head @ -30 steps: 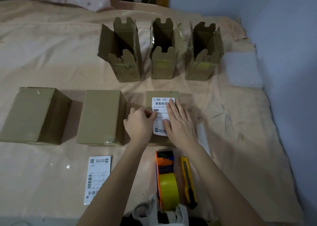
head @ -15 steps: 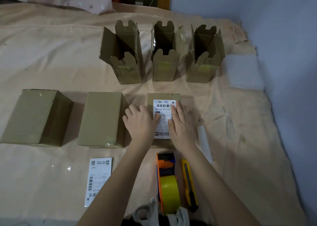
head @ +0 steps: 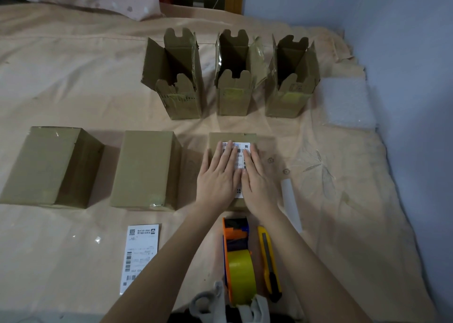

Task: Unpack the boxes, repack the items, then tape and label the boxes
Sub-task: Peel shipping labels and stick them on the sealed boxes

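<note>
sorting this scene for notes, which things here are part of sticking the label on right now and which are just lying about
In use:
left hand
right hand
white printed shipping label
closed brown cardboard box under it

Lying about:
orange tape dispenser with yellow roll
yellow utility knife
spare white label sheet
three open brown boxes
white foam sheet

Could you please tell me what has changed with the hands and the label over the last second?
The left hand, curled beside the label a second ago, has opened and slid forward, flat over its left half. The right hand stays flat, pressing the label onto the closed box. The other boxes, tape dispenser, knife and spare label lie as before.
</note>
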Available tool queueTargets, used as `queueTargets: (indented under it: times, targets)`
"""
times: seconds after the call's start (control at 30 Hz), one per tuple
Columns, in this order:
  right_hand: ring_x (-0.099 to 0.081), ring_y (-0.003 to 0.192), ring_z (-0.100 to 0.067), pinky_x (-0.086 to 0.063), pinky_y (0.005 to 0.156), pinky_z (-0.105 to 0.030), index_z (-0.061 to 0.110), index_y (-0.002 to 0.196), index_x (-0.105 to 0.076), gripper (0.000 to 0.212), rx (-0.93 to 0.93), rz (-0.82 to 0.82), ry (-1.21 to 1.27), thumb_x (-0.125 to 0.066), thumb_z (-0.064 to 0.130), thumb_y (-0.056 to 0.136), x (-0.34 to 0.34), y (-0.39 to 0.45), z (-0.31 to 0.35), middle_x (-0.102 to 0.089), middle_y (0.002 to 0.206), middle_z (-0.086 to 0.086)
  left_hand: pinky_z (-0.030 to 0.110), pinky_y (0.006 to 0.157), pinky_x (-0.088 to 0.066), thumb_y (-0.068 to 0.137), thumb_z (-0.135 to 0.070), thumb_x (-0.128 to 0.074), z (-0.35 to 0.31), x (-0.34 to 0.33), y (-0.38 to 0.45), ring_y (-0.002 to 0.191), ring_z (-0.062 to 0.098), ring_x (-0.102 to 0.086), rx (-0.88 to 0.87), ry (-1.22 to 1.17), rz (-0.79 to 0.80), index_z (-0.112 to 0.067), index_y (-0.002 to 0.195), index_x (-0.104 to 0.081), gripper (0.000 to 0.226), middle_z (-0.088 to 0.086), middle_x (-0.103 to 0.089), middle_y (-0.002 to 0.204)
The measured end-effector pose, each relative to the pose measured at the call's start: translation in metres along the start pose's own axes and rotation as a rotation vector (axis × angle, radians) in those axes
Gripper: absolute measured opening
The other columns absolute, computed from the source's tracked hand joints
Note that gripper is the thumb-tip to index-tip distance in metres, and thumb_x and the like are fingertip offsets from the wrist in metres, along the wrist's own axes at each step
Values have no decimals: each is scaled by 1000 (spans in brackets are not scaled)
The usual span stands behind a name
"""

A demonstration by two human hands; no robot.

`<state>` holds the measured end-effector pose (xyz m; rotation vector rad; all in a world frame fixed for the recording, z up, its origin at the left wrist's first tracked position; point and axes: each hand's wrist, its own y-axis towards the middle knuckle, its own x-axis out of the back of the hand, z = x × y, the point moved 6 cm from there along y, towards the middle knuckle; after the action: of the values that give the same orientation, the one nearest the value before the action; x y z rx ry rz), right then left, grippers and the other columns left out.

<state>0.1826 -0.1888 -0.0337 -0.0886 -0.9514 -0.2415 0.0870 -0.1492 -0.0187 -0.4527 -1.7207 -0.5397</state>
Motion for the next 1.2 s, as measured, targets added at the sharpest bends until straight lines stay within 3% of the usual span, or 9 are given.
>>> queueTargets:
  times: [0.23,0.4,0.6,0.77,0.83,0.9,0.97,1.07,1.2]
  targets:
    - [-7,143,-8,-30,114,-39,18,150,-25,64,10,-15,-23,-12,43,93,4,-1,5,-11,160,3,41,116,-10,100,-43,-15,13,-1,-3,143,20,-19,139,-31,0,-4,145,-33,63,10,-31,153]
    - [-36,139,-28,-37,109,-46,8,139,-47,55,123,-33,-446,-24,31,94,12,10,26,-41,148,-11,36,119,-2,96,-43,-6,19,-1,-8,145,14,-1,238,-113,-19,-11,151,-16,65,3,-12,159]
    - [-34,140,-23,-28,116,-41,5,142,-40,56,240,100,-537,-20,33,98,1,24,26,-38,150,-11,37,120,-3,95,-44,0,18,-1,-8,146,14,1,236,-142,-17,-15,151,-11,64,-1,-5,159]
    - [5,146,-14,-3,121,-38,12,147,2,68,123,103,-463,1,51,92,5,19,7,0,159,-3,37,120,-1,94,-44,0,18,0,-8,147,15,1,219,-152,13,-15,151,-8,65,-1,-4,159]
    - [13,144,-11,7,119,-33,14,146,9,69,81,104,-407,3,53,89,6,16,3,10,157,0,41,120,-8,95,-41,-7,17,2,-7,147,20,-9,221,-116,13,-10,150,-17,64,5,-15,158]
    - [11,144,-11,8,118,-30,12,146,6,68,58,76,-371,-1,52,91,8,14,3,7,157,-2,45,116,-21,96,-36,-20,14,8,-2,141,28,-29,187,-67,-10,0,142,-38,62,14,-37,150]
    - [2,145,-16,-2,120,-35,9,146,-1,64,80,45,-367,-6,47,94,9,11,7,-4,159,-7,44,115,-26,94,-33,-27,11,10,5,137,30,-37,77,-48,-30,4,136,-46,59,17,-44,144]
    - [-10,145,-20,-15,118,-41,4,147,-17,59,138,18,-395,-14,38,98,9,9,11,-20,157,-11,40,118,-15,96,-34,-21,11,6,9,144,23,-25,-60,-52,15,-4,145,-35,59,11,-33,152]
    - [-9,146,-19,-10,118,-39,5,147,-15,60,171,29,-387,-15,38,98,9,5,7,-17,157,-10,38,117,-9,99,-35,-19,17,1,8,144,23,-23,27,-68,-8,-4,146,-33,58,10,-30,153]
